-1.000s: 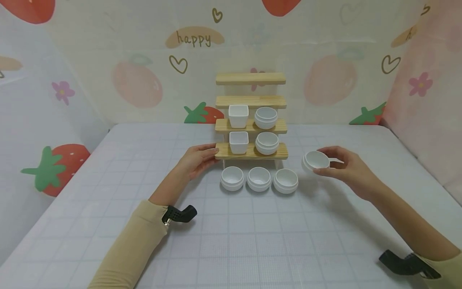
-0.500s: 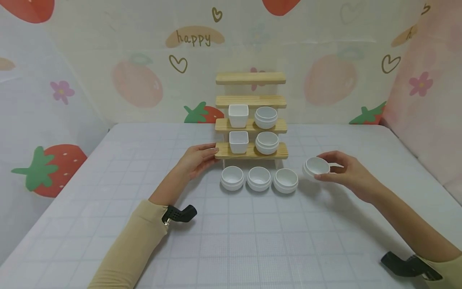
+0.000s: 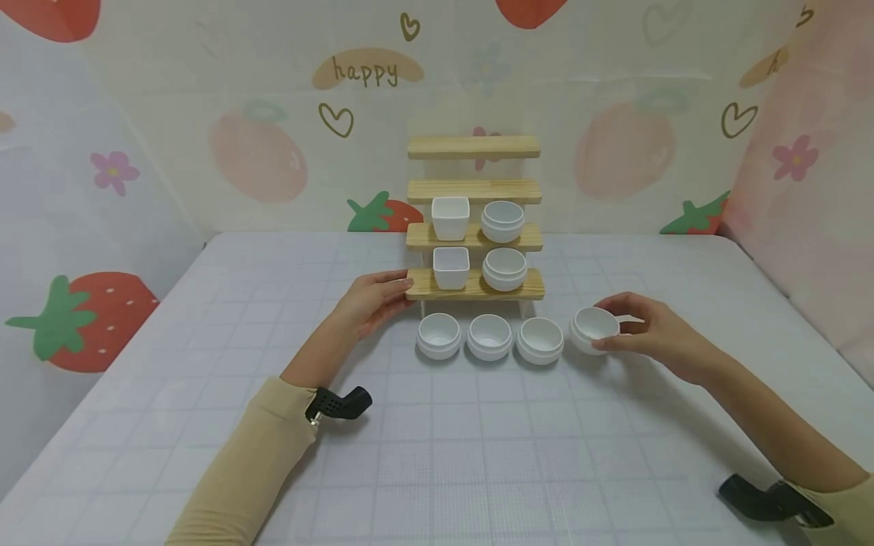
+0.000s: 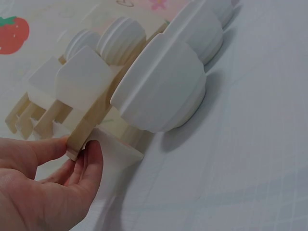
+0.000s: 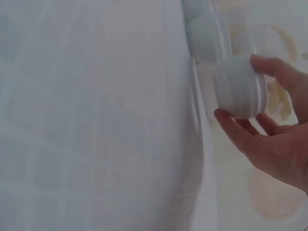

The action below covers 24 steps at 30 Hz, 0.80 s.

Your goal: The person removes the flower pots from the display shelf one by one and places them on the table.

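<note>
My left hand [image 3: 374, 303] pinches the left end of the lowest plank of a tiered wooden display stand [image 3: 474, 191]; in the left wrist view its thumb lies on top and its fingers curl beneath. At the right, my right hand [image 3: 658, 334] grips a small round white bowl [image 3: 592, 327] by its side, between thumb and fingers. That bowl hangs close over the table, at the right end of a row of matching bowls [image 3: 489, 338]. In the right wrist view the held bowl [image 5: 236, 86] is upright, just beside its neighbour.
Two square white cups [image 3: 451, 269] and two round bowls [image 3: 504, 271] stand on the stand's lower two tiers. A pale checked cloth covers the table [image 3: 478, 455]. Strawberry-print backdrop [image 3: 273, 45] rises behind and at both sides.
My right hand has lowered the bowl toward the table and brought it slightly left, nearer the row. The left hand has stayed on the stand.
</note>
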### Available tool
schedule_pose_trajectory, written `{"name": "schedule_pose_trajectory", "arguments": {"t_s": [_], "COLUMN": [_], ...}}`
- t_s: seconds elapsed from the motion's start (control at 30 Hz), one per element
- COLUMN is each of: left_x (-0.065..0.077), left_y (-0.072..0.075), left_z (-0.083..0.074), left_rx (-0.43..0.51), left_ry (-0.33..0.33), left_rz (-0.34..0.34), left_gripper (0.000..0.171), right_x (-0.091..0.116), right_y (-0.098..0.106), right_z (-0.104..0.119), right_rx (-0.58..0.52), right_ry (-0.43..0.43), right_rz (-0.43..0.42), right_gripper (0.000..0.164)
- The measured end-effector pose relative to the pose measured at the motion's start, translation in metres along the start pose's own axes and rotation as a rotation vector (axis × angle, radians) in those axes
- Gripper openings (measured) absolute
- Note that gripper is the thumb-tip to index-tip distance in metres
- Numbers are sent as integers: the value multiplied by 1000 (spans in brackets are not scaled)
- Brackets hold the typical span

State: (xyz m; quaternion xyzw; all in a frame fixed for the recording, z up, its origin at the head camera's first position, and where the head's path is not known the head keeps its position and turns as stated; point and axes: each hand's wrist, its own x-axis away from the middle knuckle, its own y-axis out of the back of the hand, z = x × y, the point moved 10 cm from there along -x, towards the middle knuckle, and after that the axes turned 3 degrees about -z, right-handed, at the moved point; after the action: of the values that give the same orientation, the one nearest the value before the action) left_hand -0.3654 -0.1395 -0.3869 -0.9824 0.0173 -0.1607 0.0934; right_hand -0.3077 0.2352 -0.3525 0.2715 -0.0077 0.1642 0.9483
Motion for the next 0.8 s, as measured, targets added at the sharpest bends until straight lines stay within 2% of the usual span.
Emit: {"name": "schedule_pose_trajectory", "arguments": {"t_s": [0.8], "left_x": [0], "left_y": [-1], "left_z": [0], "left_rx": [15], "left_ry": [-4], "left_rz": [5], "left_gripper": [53], "right_x": [2], "right_y": [-11], "right_z": [-2], "right_rx": [-41], "right_ry": [22], "right_rz": [79], "right_gripper": [56]}}
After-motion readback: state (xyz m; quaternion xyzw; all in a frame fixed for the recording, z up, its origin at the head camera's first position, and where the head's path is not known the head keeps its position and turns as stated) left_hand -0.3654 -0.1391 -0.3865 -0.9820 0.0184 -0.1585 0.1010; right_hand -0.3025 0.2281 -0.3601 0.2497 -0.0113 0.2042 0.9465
